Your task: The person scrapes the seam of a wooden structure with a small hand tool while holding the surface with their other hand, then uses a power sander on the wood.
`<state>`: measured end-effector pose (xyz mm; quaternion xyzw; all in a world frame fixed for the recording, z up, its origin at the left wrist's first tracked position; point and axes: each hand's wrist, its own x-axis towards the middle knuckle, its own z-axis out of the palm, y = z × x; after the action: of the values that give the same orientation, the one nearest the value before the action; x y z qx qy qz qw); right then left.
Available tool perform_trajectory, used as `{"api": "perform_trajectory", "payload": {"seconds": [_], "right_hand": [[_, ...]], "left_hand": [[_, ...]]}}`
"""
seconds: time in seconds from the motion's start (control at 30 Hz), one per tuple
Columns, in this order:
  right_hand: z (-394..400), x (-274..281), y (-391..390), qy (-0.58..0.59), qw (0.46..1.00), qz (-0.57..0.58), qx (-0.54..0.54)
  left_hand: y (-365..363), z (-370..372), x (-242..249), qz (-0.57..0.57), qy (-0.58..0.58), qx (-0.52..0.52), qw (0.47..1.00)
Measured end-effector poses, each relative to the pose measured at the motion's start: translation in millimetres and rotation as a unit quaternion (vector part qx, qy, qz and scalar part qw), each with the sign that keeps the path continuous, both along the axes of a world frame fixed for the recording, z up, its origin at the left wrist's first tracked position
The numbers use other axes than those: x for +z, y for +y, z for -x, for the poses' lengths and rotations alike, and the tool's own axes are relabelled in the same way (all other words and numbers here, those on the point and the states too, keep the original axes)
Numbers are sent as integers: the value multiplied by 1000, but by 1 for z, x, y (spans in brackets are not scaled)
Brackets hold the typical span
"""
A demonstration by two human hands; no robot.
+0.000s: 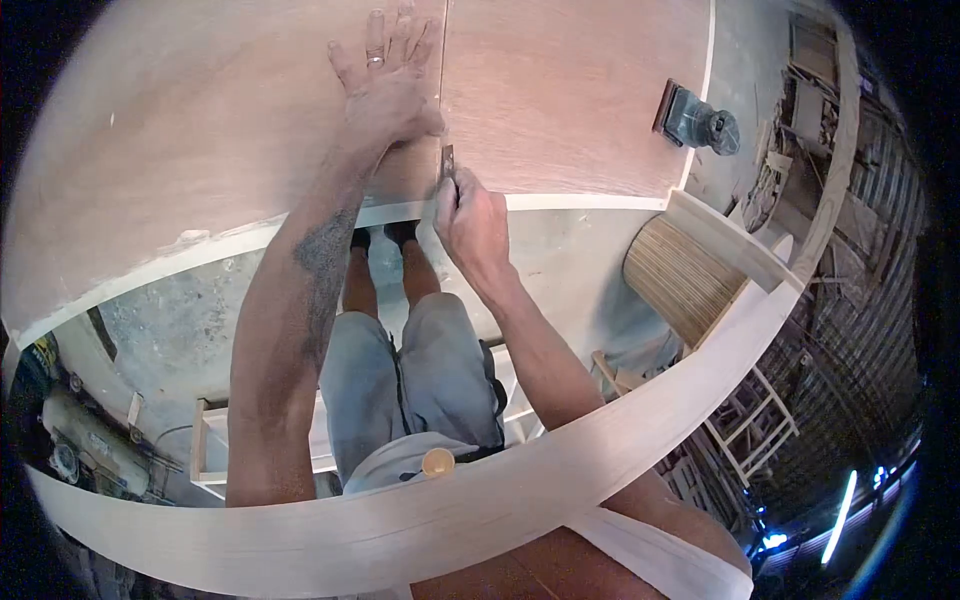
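Note:
Spread on the reddish-brown wooden panel (pixel 560 100), my left hand (pixel 390 90) lies palm down with its fingers apart and a ring on one of them. Beside its thumb, a thin seam (pixel 443 50) runs across the panel towards the near edge. My right hand (pixel 472 225) is closed around a narrow, flat-bladed tool (pixel 447 158), whose tip points away from me and meets the panel along the seam. Most of the tool is hidden inside the fist. A pale wooden strip (pixel 580 202) borders the panel just below my right hand.
A dark power sander (pixel 700 120) rests at the panel's right edge. A slatted wooden cylinder (pixel 685 270) stands to the right below it. One pale board (pixel 300 545) curves across the foreground. A compressor-like tank (pixel 95 445) sits at lower left, and scrap wood (pixel 810 110) lies far right.

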<state>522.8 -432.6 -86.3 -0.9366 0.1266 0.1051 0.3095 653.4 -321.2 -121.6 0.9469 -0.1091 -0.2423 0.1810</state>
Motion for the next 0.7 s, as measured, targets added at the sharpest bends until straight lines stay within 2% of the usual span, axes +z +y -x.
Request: {"api": "perform_trajectory", "payload": {"seconds": [0.07, 0.13, 0.2, 0.27, 0.33, 0.43, 0.57, 0.7], "right_hand": [[-3, 1, -1, 7, 1000, 5, 9], [-2, 1, -1, 17, 1000, 2, 13], [-2, -3, 0, 25, 1000, -8, 12], [-1, -11, -1, 24, 1000, 0, 17], [0, -11, 1, 27, 999, -2, 20], [-3, -9, -2, 31, 999, -8, 27], [-9, -8, 3, 39, 998, 9, 42], [-9, -12, 3, 59, 997, 9, 52]], "left_hand": [[0, 1, -34, 33, -132, 11, 991], [1, 1, -30, 44, -149, 18, 988], [0, -1, -22, 36, -58, 19, 998], [0, 0, -61, -25, -169, -2, 985], [1, 4, -70, -33, -227, -8, 973], [-2, 5, -72, 11, -226, 3, 974], [1, 3, -82, -4, -235, 2, 972], [1, 2, -67, 12, -194, -4, 981]]}}
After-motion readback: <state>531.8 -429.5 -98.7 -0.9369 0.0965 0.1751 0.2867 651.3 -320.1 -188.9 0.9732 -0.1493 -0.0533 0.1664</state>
